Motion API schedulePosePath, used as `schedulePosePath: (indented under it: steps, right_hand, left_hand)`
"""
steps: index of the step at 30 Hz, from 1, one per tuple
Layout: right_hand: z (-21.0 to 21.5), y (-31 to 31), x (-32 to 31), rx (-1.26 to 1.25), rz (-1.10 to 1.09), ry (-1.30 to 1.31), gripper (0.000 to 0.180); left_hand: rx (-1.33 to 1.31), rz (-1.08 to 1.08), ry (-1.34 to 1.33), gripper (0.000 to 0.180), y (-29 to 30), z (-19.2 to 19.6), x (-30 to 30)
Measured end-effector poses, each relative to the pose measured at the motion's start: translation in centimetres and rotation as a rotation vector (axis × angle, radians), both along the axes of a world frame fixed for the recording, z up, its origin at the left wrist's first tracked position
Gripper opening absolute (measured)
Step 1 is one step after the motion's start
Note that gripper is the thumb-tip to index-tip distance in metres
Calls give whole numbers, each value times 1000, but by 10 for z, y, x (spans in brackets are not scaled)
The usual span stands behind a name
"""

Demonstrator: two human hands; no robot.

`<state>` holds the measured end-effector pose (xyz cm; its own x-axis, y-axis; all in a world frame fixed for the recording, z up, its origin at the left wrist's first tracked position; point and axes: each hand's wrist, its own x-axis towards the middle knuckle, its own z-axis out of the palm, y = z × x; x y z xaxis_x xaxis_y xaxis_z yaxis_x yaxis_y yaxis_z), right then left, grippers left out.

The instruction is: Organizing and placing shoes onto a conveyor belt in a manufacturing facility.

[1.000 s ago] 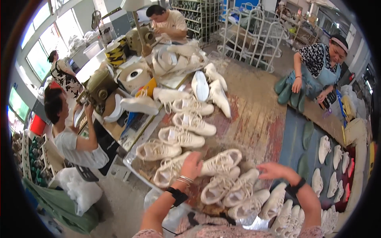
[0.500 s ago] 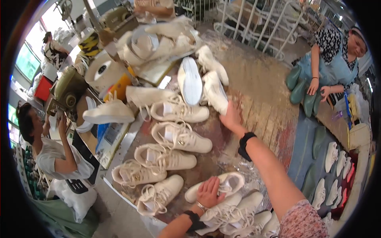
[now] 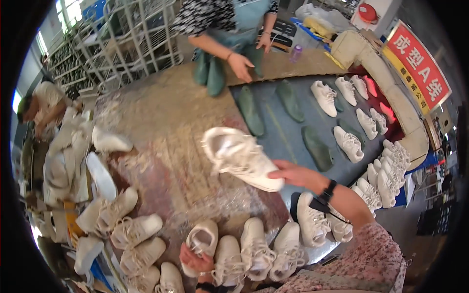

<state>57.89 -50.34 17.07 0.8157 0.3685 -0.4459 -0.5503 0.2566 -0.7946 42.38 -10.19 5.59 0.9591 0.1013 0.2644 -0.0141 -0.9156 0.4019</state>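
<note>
A cream lace-up sneaker hangs over the worn board table, its opening toward the far left. My right hand grips it by the toe, with the fingertips on its far side out of sight. Close to the near edge, my left hand is closed around the front of another cream sneaker, whose opening faces away from me. Beside that hand, to the right, stands a row of similar sneakers. To its left lie several more sneakers.
Right of the table runs a blue-grey conveyor belt carrying green shoe lasts and white sneakers. Across the table, a co-worker's hand reaches beside upright green lasts. A white wire rack stands behind.
My view has swung right toward the belt. My right hand has lifted a sneaker from the far group and brought it rightward. My left hand stays on a sneaker at the near side.
</note>
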Motion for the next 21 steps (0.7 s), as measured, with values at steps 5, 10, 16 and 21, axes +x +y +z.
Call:
schedulePosePath:
  steps: [5,10,16,21]
  right_hand:
    - [-12,-150,-12,38,-435,-7,50]
    - [-96,-243,97,69,-482,1,45]
    - [-211,-275,157,7,-941,31,48]
    - [-223,-342,138,-376,-757,-19,55]
  left_hand:
    - [96,-29,-17,67,-13,-4,10]
    - [140,43,60,75,-14,0,9]
    - [161,124,10,75,3,-27,-11]
    - [307,97,227,67,-13,-35,7]
